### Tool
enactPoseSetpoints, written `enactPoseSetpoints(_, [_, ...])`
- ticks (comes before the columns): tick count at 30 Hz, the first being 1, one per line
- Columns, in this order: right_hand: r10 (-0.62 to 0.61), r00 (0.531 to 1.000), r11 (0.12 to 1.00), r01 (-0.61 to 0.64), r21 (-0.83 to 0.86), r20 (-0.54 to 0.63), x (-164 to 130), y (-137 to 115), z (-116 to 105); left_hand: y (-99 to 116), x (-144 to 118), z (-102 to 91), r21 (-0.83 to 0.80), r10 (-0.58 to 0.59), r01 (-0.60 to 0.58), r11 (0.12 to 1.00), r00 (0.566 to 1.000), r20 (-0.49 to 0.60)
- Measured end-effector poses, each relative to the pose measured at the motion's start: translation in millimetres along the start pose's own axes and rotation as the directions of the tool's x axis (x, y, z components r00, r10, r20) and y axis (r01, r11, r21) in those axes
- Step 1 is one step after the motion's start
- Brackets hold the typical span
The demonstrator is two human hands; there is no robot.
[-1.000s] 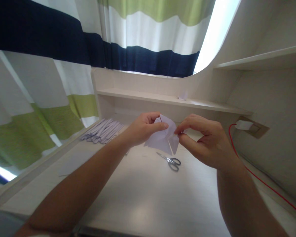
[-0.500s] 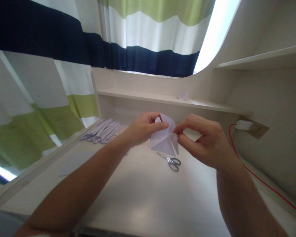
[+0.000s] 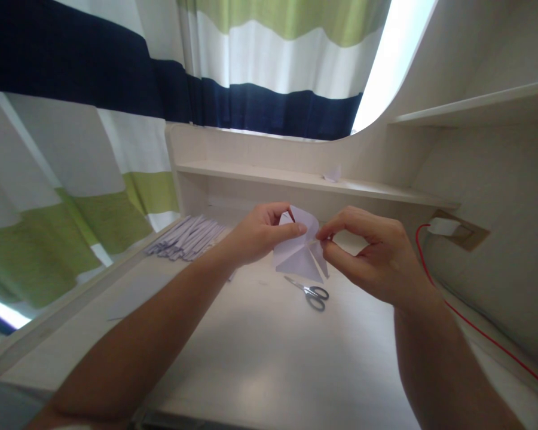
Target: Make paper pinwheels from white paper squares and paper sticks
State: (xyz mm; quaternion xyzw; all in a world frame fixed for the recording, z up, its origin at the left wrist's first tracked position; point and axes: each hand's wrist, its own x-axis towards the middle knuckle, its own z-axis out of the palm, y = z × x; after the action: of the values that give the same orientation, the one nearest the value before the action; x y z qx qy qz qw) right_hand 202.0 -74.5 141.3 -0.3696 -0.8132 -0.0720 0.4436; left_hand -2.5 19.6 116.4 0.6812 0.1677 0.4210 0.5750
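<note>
My left hand (image 3: 269, 232) grips a white sheet of paper (image 3: 296, 263) between thumb and fingers, above the desk. The paper is bent and has a slit or gap running down its lower right part. At the paper's right edge, my right hand (image 3: 367, 251) is closed in a pinch, thumb against forefinger, on a small pale strip or edge that joins the sheet. Just below the paper lies a pair of scissors (image 3: 311, 291) with dark handles, blades toward the upper left.
A pile of folded white paper strips (image 3: 186, 237) lies at the desk's left. A flat white sheet (image 3: 138, 292) is by my left forearm. Folded paper (image 3: 332, 174) rests on the back shelf (image 3: 260, 173). A red cable (image 3: 470, 328) runs from a white plug (image 3: 443, 226) on the right.
The lower right flap of the paper has swung slightly to the right, and the slit looks a little different in angle. Both hands hold nearly the same position.
</note>
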Motion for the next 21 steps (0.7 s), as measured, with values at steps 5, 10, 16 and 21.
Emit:
enactPoseSetpoints(5, [0.017, 1.000, 1.000, -0.017, 0.014, -0.008, -0.1, 0.4, -0.2, 0.8, 0.2, 1.1, -0.029, -0.019, 0.019, 0.999, 1.000, -0.002])
enactPoseSetpoints(10, [0.035, 0.999, 0.999, -0.035, 0.010, -0.020, -0.2, 0.8, 0.2, -0.2, -0.4, 0.6, -0.041, -0.009, 0.010, 0.999, 0.999, 0.033])
enactPoseSetpoints(16, [0.041, 0.999, 0.999, -0.041, 0.015, -0.018, -1.3, -0.6, -0.1, 1.5, -2.9, 2.2, -0.041, -0.001, 0.002, 0.999, 1.000, 0.025])
enactPoseSetpoints(21, [0.041, 0.999, 0.999, -0.040, 0.013, -0.019, -1.2, 0.7, -0.4, -1.3, -1.1, -1.0, -0.010, 0.007, -0.007, 1.000, 1.000, 0.019])
